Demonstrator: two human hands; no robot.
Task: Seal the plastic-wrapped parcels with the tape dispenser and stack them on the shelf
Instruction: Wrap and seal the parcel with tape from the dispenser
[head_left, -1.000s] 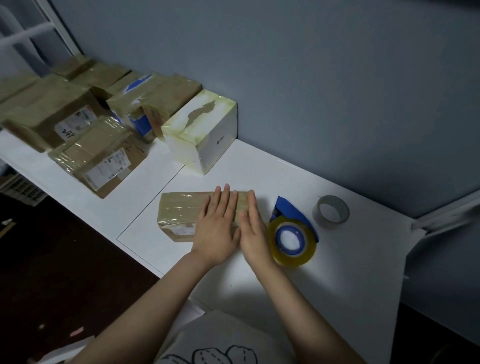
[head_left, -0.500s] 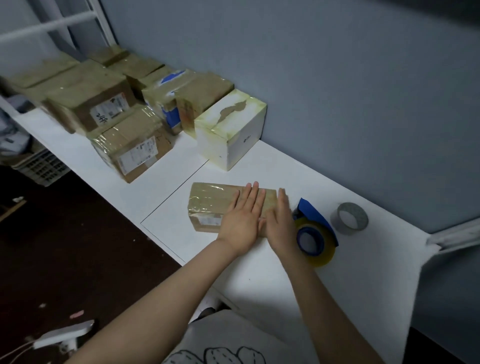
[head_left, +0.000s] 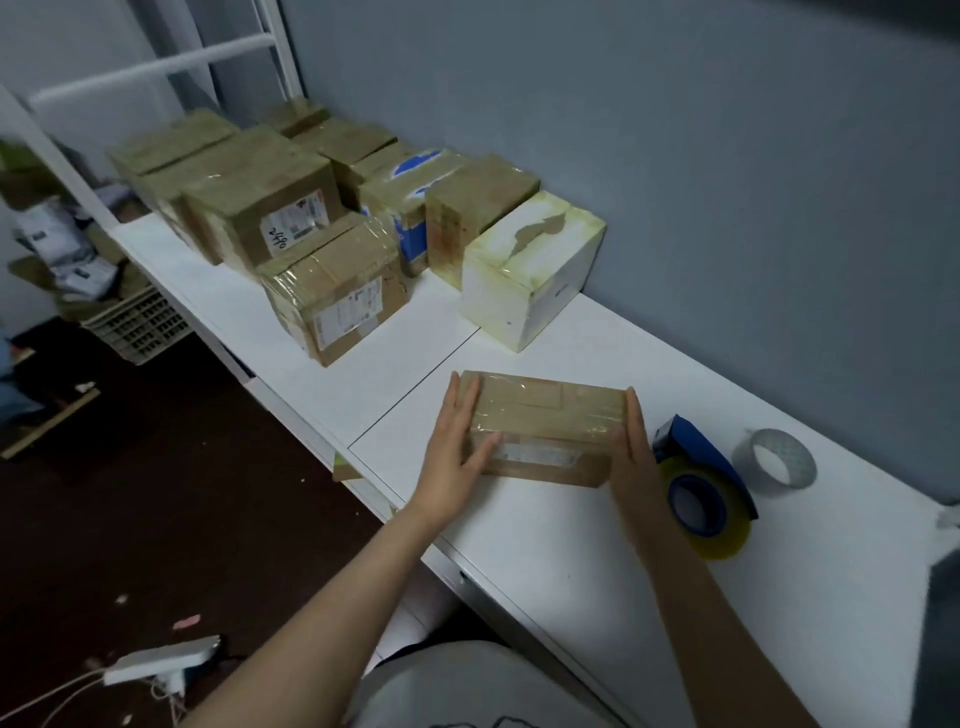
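A small brown parcel (head_left: 545, 415) wrapped in clear plastic and tape lies on the white shelf top (head_left: 566, 551) in front of me. My left hand (head_left: 457, 452) presses flat against its left end, fingers straight, thumb on the front face. My right hand (head_left: 636, 457) presses its right end with straight fingers. The blue tape dispenser (head_left: 701, 488) with a yellowish tape roll lies just right of my right hand, untouched.
A grey tape roll (head_left: 782, 460) lies right of the dispenser. A white box (head_left: 535, 270) and several brown wrapped parcels (head_left: 337, 291) stand along the wall to the left. A slatted basket (head_left: 137, 325) and a power strip (head_left: 161, 662) are on the dark floor.
Both hands lay side by side flat on top of the parcel; they have now spread apart to its two ends. The view has shifted left.
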